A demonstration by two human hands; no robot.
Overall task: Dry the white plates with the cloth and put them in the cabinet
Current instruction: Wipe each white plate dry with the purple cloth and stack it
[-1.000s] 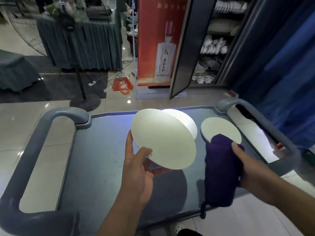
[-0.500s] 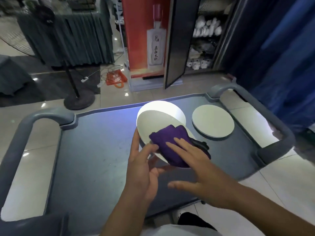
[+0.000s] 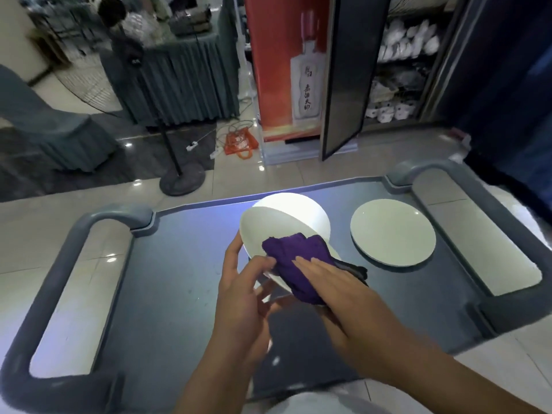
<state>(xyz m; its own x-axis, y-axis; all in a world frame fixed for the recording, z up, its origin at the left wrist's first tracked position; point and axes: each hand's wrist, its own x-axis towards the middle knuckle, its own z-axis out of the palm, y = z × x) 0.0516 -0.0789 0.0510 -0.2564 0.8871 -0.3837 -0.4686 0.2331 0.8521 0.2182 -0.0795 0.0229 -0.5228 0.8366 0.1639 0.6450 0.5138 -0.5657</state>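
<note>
Fingers [image 3: 310, 265] of R hand [image 3: 337, 289] lie straight and flat on the purple cloth [image 3: 294, 261], pressing it onto the face of the held plate [image 3: 263, 227]; a flat palm spreads the wipe over more surface, prob. why no pinch is used. L hand [image 3: 242, 294] grips the plate at its near-left rim, thumb over the front edge, fingers curled behind; that braces it against the cloth's push. Plate is tilted, face toward the camera, held above the grey cart top [image 3: 167, 282]. Appears to be a second white plate [image 3: 310, 213] close behind it — can't tell if the L hand holds both or if that one rests on the cart. Third plate [image 3: 392, 233] lies flat on the cart to the right, apart from the hands. Held plate: plain white, round, shallow, glossy; no droplets discernible at this res. Cabinet [image 3: 400, 64] stands beyond the cart, door [image 3: 346, 76] open, shelves already holding white crockery. Judged: drying step in progress; none of these three is shelved yet.
</note>
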